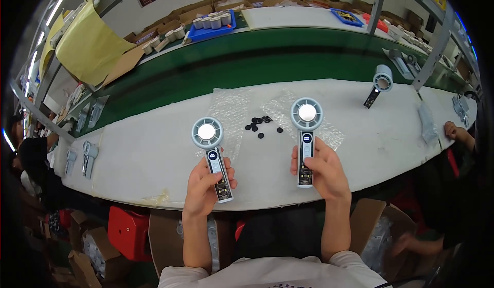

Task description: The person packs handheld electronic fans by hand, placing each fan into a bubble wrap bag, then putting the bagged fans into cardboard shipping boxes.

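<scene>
Fan [211,153] facing wearer in left hand [200,189], second fan [306,140] in right hand [330,177]; fingers wrapping both, thumbs lying on fronts, apparently keeping displays visible.

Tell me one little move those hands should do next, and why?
Perhaps the left hand should lay the left fan on the white table: the right hand holds the right fan too, so neither looks free to pick up the loose black discs lying there.
</scene>
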`<state>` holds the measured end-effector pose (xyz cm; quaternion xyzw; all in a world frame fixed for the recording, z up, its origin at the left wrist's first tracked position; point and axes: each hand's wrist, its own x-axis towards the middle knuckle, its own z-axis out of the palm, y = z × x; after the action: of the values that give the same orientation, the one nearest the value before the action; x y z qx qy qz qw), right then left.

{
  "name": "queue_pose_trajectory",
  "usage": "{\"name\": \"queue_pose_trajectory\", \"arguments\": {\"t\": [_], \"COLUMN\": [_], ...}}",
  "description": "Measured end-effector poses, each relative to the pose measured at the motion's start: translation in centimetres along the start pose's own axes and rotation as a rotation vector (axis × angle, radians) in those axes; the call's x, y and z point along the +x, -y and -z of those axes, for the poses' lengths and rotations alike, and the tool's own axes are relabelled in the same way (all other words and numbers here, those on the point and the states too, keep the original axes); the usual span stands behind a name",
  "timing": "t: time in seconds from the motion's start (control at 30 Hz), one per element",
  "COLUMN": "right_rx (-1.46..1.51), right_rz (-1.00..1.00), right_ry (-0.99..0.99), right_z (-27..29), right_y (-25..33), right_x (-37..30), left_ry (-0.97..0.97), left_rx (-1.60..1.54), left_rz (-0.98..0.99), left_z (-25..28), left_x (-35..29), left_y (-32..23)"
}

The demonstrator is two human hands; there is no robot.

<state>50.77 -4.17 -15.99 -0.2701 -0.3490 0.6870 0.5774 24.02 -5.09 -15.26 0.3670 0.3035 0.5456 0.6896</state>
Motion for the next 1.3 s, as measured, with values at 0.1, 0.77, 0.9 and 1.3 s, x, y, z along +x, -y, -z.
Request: {"name": "queue_pose_trajectory", "arguments": {"t": [0.1, 0.77, 0.9, 1.3], "right_rx": [0.042, -0.186, -0.355, -0.479], "right_rz": [-0.037, -0.051, -0.046, -0.034], "right_ry": [0.092, 0.042, -0.025, -0.142], "right_z": [0.1, 1.0, 1.7, 2.3], "right_y": [-0.2, 2.8, 3.5, 4.0], "right_x": [0.0, 0.2, 0.8, 2.2], "left_ry": [0.008, -0.002, 0.059, -0.096], "left_rx": [-0.032, 0.066, 0.049, 0.381], "left_rz": [0.027, -0.059, -0.063, -0.051], "left_z": [-0.5, -0.3, 0.1, -0.9], "left_x": [0.0, 1.0, 1.8, 3.4], "left_y": [0.0, 0.5, 0.1, -0.8]}}
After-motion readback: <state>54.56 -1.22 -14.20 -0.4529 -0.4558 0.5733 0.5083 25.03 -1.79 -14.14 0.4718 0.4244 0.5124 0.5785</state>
